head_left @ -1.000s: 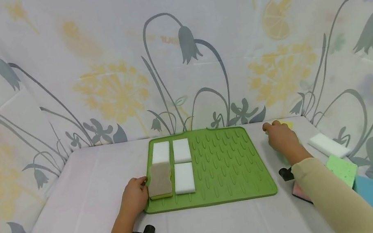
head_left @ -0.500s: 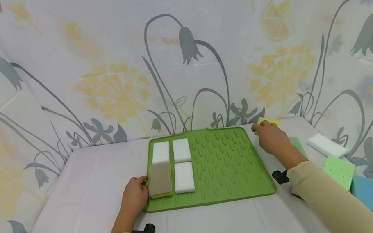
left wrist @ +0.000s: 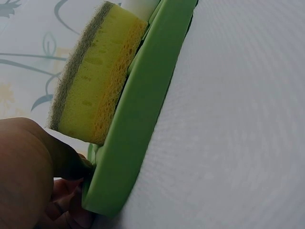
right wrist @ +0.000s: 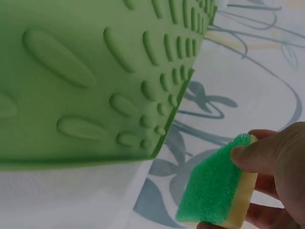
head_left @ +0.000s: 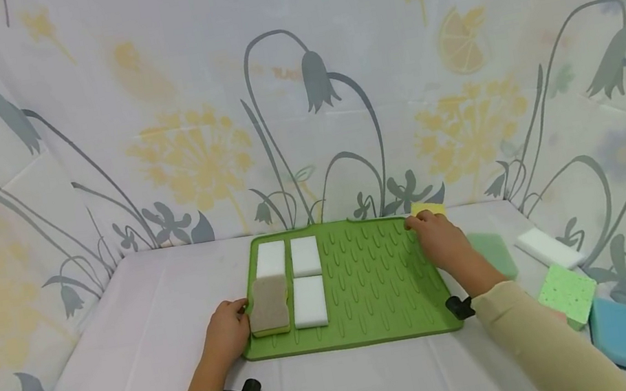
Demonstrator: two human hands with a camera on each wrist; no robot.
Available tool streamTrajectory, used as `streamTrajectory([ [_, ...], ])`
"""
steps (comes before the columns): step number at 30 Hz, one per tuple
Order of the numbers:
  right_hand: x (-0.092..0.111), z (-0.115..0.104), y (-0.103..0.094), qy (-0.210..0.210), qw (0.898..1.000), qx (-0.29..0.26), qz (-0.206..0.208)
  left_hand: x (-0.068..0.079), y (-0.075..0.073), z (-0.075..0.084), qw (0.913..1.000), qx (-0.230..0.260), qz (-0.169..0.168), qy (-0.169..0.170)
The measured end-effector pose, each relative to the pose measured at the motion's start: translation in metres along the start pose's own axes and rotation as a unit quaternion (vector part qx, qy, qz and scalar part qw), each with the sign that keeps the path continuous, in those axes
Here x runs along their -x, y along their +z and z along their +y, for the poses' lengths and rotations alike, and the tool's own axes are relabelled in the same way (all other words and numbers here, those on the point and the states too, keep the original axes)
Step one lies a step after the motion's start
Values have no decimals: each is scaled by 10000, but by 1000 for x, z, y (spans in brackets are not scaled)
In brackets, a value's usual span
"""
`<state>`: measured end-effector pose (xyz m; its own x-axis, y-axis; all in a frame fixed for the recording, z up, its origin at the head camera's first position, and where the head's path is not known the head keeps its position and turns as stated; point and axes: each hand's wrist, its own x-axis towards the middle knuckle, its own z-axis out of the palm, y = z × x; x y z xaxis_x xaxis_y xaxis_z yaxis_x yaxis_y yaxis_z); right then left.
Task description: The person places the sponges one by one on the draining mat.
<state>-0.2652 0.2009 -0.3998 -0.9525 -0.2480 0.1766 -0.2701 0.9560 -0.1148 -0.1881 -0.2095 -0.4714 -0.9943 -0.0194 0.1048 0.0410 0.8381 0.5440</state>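
Note:
My left hand (head_left: 227, 329) pinches the left edge of a green drying mat (head_left: 381, 295), thumb on the rim and fingers beneath it in the left wrist view. Beside that thumb, a yellow sponge with a grey-brown scouring top (left wrist: 88, 81) lies on the mat. Three white sponges, one at the back left (head_left: 270, 257), one at its right (head_left: 306, 257) and one in front (head_left: 309, 301), lie around it. My right hand (head_left: 445, 240) holds a yellow sponge with a green scouring side (right wrist: 209, 183) between thumb and fingers, at the mat's far right corner.
Right of the mat lie a pale green sponge (head_left: 493, 253), a white sponge (head_left: 549, 248), a bright green speckled sponge (head_left: 569, 291) and a blue sponge (head_left: 625, 336). A pink one is mostly hidden by the right sleeve. A flower-printed cloth (head_left: 194, 160) rises behind the table.
My right hand has moved left with the yellow and green sponge, from beside the mat to its far right corner. The left hand keeps its place at the mat's edge.

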Motion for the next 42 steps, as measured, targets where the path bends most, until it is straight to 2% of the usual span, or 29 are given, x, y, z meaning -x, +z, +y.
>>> streamTrajectory([
  [10,0,-19,3,-462,9981,-222,337,1,-1,1,10000,28,-38,-68],
  [24,-6,-38,16,-866,9938,-499,480,1,1,0,10000,5,-36,-80],
  [32,-12,-47,23,-1086,9910,-546,567,-1,0,1,9999,6,-52,-88],
  [38,-16,-51,30,-1404,9865,-342,764,-2,2,-1,9999,-16,-58,-139],
  [42,-17,-57,30,-1412,9861,-493,725,-3,2,-2,9999,-26,-49,-119],
])
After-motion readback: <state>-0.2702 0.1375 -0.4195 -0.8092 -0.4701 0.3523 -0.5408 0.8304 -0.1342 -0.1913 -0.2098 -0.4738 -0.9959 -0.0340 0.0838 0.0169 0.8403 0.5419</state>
